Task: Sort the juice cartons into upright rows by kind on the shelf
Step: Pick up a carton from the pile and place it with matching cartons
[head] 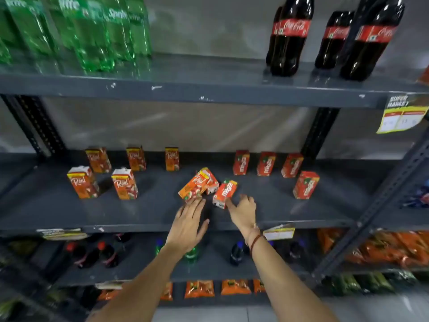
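Observation:
On the grey middle shelf [116,214], several orange Real cartons [125,184] stand upright at the left. Several red Maaza cartons [306,185] stand upright at the right. In the middle, a Real carton [193,187] lies on its side, a second carton [212,181] partly hidden behind it. A Maaza carton [224,194] lies tilted beside them. My left hand [189,220] is open, fingertips just below the lying Real carton. My right hand [243,211] is open, its fingers touching the lying Maaza carton's lower right edge.
Green Sprite bottles [88,33] and dark Coca-Cola bottles [290,36] stand on the shelf above. Bottles [236,253] and orange snack packets [199,288] fill the shelves below. A yellow price tag [402,117] hangs at the upper right; a steel upright [383,201] bounds the right side.

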